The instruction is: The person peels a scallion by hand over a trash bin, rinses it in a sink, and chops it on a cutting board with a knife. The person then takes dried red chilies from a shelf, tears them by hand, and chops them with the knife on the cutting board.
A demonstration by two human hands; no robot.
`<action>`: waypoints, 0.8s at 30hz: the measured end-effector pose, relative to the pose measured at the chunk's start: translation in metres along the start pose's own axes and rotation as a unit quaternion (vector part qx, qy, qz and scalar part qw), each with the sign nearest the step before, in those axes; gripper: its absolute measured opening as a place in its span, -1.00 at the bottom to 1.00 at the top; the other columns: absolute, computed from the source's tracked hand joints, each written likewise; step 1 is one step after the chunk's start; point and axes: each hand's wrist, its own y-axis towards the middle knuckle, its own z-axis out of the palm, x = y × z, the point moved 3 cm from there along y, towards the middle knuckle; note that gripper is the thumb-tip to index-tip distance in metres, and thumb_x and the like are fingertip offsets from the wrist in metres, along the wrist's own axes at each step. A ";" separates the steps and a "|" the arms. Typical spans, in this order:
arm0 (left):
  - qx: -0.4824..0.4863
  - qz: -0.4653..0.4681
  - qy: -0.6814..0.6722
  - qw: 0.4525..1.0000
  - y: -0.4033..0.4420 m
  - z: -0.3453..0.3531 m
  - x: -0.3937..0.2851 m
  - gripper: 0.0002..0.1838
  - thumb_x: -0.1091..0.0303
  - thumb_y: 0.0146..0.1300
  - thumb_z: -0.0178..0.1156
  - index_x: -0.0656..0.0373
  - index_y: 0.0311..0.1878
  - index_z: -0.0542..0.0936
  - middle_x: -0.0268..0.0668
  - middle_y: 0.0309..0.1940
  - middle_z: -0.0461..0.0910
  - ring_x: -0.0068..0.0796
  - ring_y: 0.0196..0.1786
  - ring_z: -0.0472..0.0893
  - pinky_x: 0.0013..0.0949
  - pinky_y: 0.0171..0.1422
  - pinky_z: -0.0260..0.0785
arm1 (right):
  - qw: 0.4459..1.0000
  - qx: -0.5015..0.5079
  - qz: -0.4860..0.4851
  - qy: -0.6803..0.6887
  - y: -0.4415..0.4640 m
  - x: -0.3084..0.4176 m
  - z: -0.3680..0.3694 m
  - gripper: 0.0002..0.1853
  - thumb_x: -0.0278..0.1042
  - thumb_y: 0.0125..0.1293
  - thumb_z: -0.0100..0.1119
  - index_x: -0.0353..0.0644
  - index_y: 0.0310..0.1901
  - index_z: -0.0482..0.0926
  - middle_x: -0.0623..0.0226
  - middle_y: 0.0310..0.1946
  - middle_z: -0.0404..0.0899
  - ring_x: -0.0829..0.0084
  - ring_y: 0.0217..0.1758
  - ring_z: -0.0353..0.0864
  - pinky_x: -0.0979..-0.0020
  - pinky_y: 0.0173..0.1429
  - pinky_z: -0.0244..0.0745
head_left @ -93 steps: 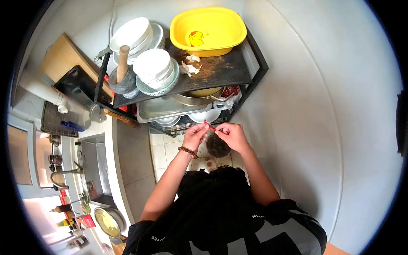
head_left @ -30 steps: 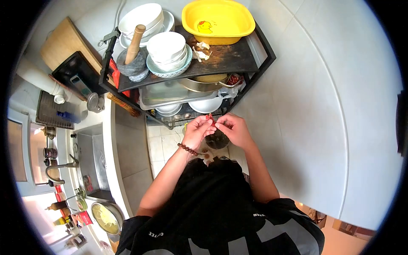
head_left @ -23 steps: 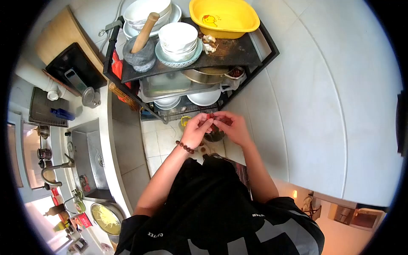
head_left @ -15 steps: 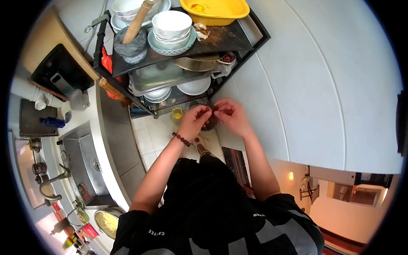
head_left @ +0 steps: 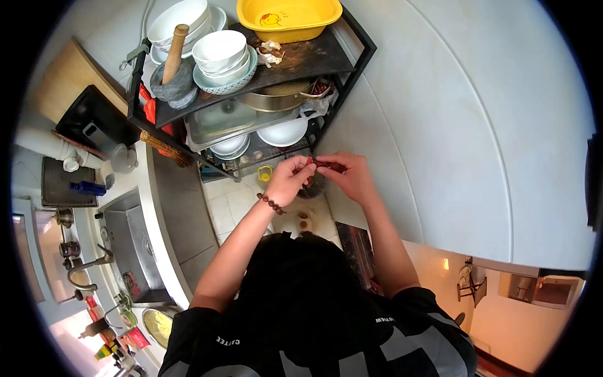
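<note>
My left hand (head_left: 287, 181), with a brown beaded bracelet at its wrist, is closed in a pinch on small red pieces that look like dried chilies. Close beside it, my right hand (head_left: 349, 178) pinches a dark red dried chili (head_left: 333, 166) between thumb and fingers. The fingertips of both hands nearly meet. Under them, partly hidden, is a dark round container (head_left: 312, 189) near the floor. A clear container with a yellow handle (head_left: 265, 173) stands just beyond my left hand.
A black shelf rack (head_left: 276, 74) stands ahead, holding white bowls (head_left: 220, 50), a stone mortar (head_left: 173, 85) with a wooden pestle, and a yellow basin (head_left: 289, 19). On the left is a counter with a sink (head_left: 129, 235). A pale panelled surface (head_left: 452, 144) stretches along the right.
The view has shifted, so the rack sits further left. My fingers have changed position, and the dark red chili in my right hand shows more plainly. The foot below is no longer visible.
</note>
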 end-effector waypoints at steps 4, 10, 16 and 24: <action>-0.007 -0.025 -0.007 1.000 0.008 0.012 0.005 -0.82 0.30 0.50 0.27 0.18 0.02 0.65 -0.53 -0.28 0.66 -0.77 -0.33 0.53 -0.60 -0.24 0.37 | 1.000 0.020 -0.016 0.001 0.007 -0.013 -0.017 -0.76 -0.51 0.30 0.42 -0.29 0.00 0.76 0.28 -0.26 0.78 0.59 -0.32 0.68 0.50 -0.21 0.60; -0.051 -0.004 -0.031 0.998 0.009 0.027 0.001 -0.78 0.46 0.47 0.27 0.28 0.11 0.63 -0.43 -0.16 0.71 -0.75 -0.18 0.59 -0.58 -0.09 0.45 | 0.990 0.047 0.068 0.113 0.012 -0.038 -0.026 -0.79 -0.49 0.34 0.40 -0.38 -0.04 0.75 0.27 -0.33 0.78 0.58 -0.33 0.71 0.53 -0.24 0.58; -0.048 0.029 -0.012 0.998 0.023 0.032 0.014 -0.76 0.41 0.45 0.32 0.20 0.12 0.65 -0.48 -0.17 0.71 -0.75 -0.21 0.57 -0.57 -0.13 0.42 | 0.988 0.037 0.059 0.140 0.020 -0.048 -0.031 -0.84 -0.49 0.37 0.36 -0.40 -0.09 0.75 0.26 -0.35 0.77 0.55 -0.38 0.71 0.52 -0.31 0.59; -0.069 0.068 0.009 0.995 0.031 0.031 0.004 -0.83 0.47 0.45 0.30 0.25 0.04 0.64 -0.46 -0.21 0.68 -0.74 -0.21 0.57 -0.57 -0.09 0.43 | 0.976 0.058 0.062 0.203 0.028 -0.055 -0.028 -0.82 -0.43 0.48 0.27 -0.40 -0.11 0.72 0.23 -0.33 0.76 0.49 -0.36 0.73 0.49 -0.28 0.62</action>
